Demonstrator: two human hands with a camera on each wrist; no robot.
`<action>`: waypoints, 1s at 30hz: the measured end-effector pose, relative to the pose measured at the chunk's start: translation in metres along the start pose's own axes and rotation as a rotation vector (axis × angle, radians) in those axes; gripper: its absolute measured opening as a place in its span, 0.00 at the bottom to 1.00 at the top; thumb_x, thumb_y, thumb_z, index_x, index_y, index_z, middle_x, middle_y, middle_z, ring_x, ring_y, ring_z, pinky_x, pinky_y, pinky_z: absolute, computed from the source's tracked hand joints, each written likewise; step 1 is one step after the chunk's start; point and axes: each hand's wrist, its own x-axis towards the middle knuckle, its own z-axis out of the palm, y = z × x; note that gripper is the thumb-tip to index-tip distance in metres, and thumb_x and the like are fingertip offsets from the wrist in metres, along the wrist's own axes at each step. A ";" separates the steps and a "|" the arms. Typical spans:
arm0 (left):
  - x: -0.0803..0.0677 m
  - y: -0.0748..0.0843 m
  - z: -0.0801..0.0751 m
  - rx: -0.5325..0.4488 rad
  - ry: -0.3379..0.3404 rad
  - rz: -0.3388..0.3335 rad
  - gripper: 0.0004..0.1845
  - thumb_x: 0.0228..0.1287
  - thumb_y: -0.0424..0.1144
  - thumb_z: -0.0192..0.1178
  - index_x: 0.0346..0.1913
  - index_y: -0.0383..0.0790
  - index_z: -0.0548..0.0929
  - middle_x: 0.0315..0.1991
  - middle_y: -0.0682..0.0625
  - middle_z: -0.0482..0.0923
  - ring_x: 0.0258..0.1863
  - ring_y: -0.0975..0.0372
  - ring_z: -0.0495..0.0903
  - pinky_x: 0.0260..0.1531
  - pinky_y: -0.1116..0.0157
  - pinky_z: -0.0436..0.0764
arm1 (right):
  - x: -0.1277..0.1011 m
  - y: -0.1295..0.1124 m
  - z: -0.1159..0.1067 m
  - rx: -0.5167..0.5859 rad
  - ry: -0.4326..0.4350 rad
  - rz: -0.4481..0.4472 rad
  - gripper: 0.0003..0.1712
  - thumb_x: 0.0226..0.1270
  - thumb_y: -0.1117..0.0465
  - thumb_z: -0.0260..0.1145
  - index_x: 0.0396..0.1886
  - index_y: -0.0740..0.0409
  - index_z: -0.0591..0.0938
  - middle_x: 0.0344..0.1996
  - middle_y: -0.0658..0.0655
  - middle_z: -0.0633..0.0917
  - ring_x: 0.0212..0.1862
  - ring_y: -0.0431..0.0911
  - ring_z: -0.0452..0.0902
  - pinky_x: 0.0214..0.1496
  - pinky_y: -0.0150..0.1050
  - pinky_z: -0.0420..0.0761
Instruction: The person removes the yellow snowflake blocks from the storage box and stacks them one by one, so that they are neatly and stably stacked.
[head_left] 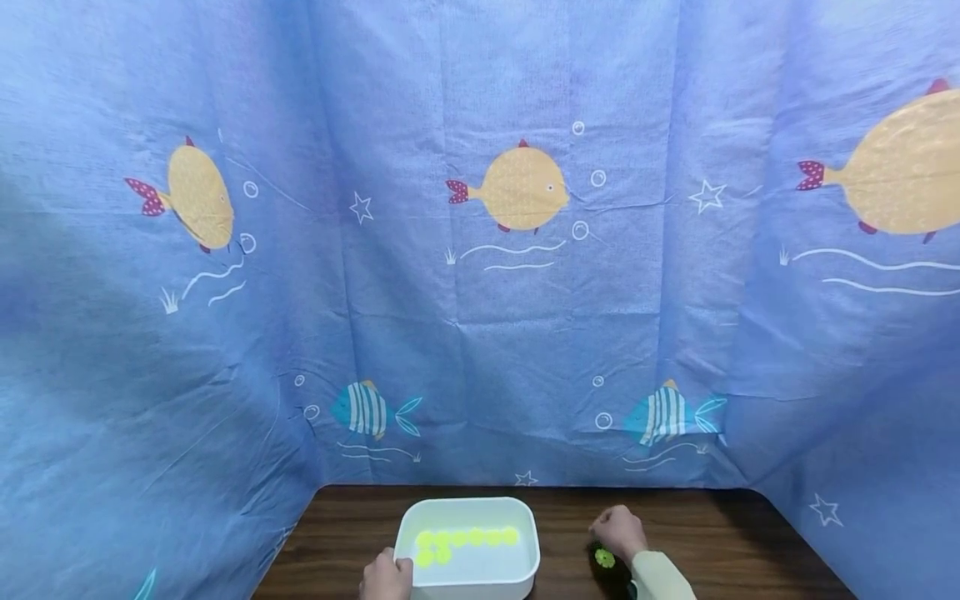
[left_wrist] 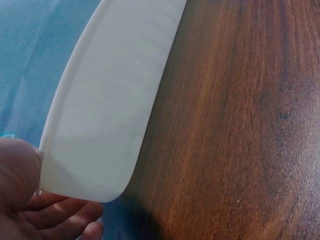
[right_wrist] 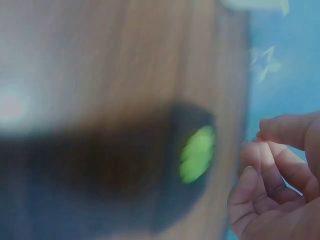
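Observation:
On the left, my left hand (head_left: pixel 386 577) grips the near-left rim of a white plastic tub (head_left: pixel 468 575). The left wrist view shows its thumb (left_wrist: pixel 17 167) at the rim and fingers (left_wrist: pixel 62 215) below. Several yellow-green, flower-like pieces (head_left: pixel 460 538) lie inside the tub. On the right, my right hand (head_left: pixel 621 532) hovers beside a dark piece (right_wrist: pixel 167 205) that bears one green flower-like piece (head_left: pixel 604 557). Its fingers are curled, with the thumb and a fingertip meeting; I see nothing between them. That hand is apart from the green piece in the right wrist view, which is blurred.
The tub and the dark piece stand on a brown wooden table (head_left: pixel 566 533). Blue fish-patterned cloth (head_left: pixel 517 333) hangs along the back and both sides. A pale sleeve (head_left: pixel 662 577) covers the right forearm.

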 end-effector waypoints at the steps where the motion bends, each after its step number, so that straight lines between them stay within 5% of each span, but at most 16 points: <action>1: 0.000 0.000 -0.001 -0.001 -0.004 -0.002 0.13 0.56 0.39 0.49 0.35 0.31 0.77 0.28 0.37 0.78 0.26 0.49 0.77 0.28 0.52 0.72 | 0.001 -0.009 0.001 0.016 -0.013 -0.008 0.05 0.50 0.63 0.64 0.20 0.56 0.84 0.23 0.52 0.84 0.24 0.42 0.72 0.26 0.36 0.70; 11: -0.006 -0.008 -0.009 0.011 -0.006 0.047 0.12 0.55 0.38 0.49 0.34 0.31 0.77 0.29 0.36 0.79 0.27 0.48 0.77 0.30 0.51 0.73 | -0.006 -0.105 0.030 0.122 -0.021 -0.172 0.12 0.53 0.60 0.69 0.13 0.55 0.80 0.11 0.47 0.75 0.15 0.39 0.69 0.19 0.34 0.69; 17: -0.005 -0.009 -0.009 0.010 -0.008 0.048 0.13 0.54 0.38 0.50 0.35 0.31 0.77 0.29 0.36 0.79 0.27 0.48 0.77 0.30 0.51 0.73 | -0.016 -0.146 0.046 0.161 -0.109 -0.199 0.18 0.57 0.62 0.68 0.09 0.55 0.77 0.11 0.47 0.75 0.18 0.42 0.72 0.24 0.38 0.73; 24: -0.005 -0.012 -0.008 0.008 0.034 0.076 0.13 0.53 0.38 0.50 0.34 0.31 0.77 0.29 0.36 0.79 0.28 0.46 0.78 0.30 0.51 0.73 | -0.018 -0.149 0.083 0.119 -0.167 -0.282 0.03 0.52 0.65 0.68 0.22 0.60 0.86 0.20 0.52 0.84 0.21 0.41 0.77 0.25 0.37 0.76; 30: -0.005 -0.015 -0.004 -0.001 0.102 0.118 0.11 0.51 0.38 0.50 0.30 0.32 0.77 0.26 0.37 0.79 0.25 0.46 0.77 0.28 0.51 0.72 | -0.026 -0.140 0.099 -0.164 -0.295 -0.411 0.12 0.46 0.63 0.69 0.34 0.59 0.86 0.27 0.52 0.86 0.24 0.38 0.75 0.30 0.33 0.76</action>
